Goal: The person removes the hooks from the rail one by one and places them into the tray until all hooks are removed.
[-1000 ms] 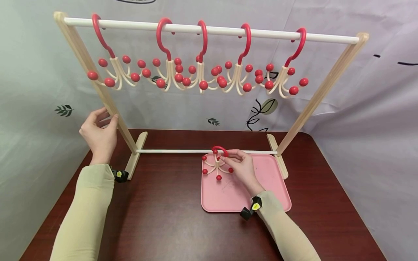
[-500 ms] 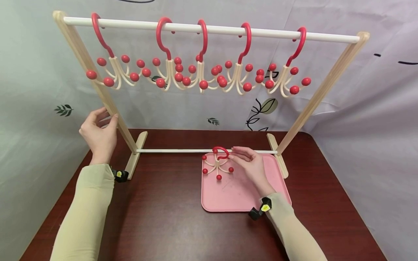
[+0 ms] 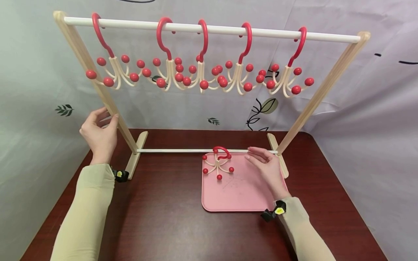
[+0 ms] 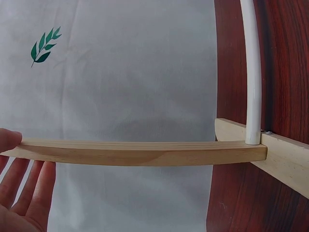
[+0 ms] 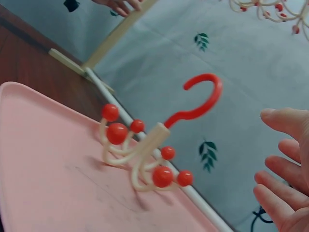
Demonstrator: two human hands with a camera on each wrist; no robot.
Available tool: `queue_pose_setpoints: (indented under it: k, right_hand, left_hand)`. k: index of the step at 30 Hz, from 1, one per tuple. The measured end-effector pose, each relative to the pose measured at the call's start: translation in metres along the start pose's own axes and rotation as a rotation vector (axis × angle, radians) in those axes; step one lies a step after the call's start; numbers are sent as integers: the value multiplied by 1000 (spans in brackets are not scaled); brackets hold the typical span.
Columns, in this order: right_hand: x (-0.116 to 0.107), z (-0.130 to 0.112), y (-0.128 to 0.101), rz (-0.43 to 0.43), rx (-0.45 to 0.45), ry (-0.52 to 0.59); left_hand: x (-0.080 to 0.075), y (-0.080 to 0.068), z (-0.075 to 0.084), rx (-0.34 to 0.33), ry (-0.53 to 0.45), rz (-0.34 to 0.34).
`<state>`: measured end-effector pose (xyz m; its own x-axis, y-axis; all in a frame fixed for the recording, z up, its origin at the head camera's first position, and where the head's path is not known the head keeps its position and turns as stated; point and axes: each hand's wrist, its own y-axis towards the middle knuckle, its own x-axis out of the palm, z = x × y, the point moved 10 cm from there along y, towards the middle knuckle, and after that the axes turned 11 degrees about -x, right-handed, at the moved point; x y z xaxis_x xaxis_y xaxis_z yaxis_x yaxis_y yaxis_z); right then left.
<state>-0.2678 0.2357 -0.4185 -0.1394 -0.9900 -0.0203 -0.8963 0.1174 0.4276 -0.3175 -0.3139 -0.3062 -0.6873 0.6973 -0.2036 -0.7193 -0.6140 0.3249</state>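
My left hand pinches the left wooden post of a rack, thumb on one side and fingers on the other. On the pink tray stands a hanger with a red hook and cream curved arms tipped with red balls. My right hand is over the tray's right part, to the right of that hanger and apart from it. Its fingers are extended and hold nothing, as the right wrist view also shows.
Several similar hangers hang from the white top rod; the rightmost hanger is near the right post. A lower white rod runs behind the tray. Everything stands on a dark red-brown table before a patterned cloth.
My right hand has left the standing hanger's hook and moved right. The rightmost hanging hanger has swung slightly to the right. My left hand stays on the post.
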Motion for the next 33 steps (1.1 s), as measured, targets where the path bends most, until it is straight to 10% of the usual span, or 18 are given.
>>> queue_pose_setpoints:
  k: [19,33]
  right_hand:
    - [-62,-102,35,251,-219,129]
    - [-65,-199,44,299,-481,267]
  left_hand:
    - [0,0,0,-1,10,-1]
    - [-1,0,1,3,20,1]
